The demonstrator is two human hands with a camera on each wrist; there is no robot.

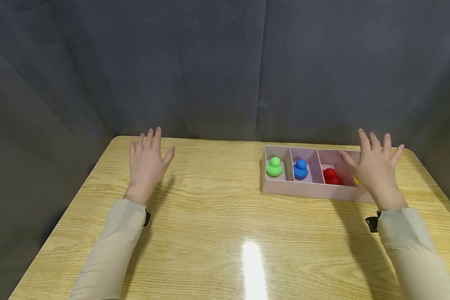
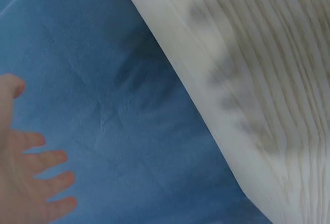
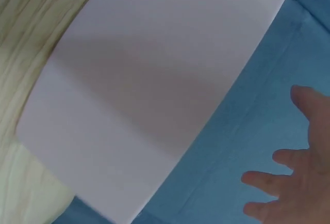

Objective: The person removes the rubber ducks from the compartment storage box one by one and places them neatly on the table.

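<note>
Four figures are seen from the head view in the tray (image 1: 270,189): green (image 1: 274,166), blue (image 1: 301,169), red (image 1: 331,176), and yellow (image 1: 356,181) half hidden under the right hand (image 1: 376,168). Sorting is judged finished. Both hands, the left hand (image 1: 147,160) well apart, are spread and hold nothing. Wrist views show splayed fingers (image 2: 49,182) only.

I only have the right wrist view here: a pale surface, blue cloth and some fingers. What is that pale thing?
Observer: It is the pinkish plastic tray with compartments, standing on the light wooden table.
Operator: Anything in it?
Observer: A green toy duck, a blue toy duck and a red toy duck, one per compartment; something yellow peeks out beside the hand.
Operator: Is the right hand holding anything?
Observer: No. The right hand is spread open over the tray's right end.
Operator: And the left?
Observer: The left hand is open too, above bare table.
</note>
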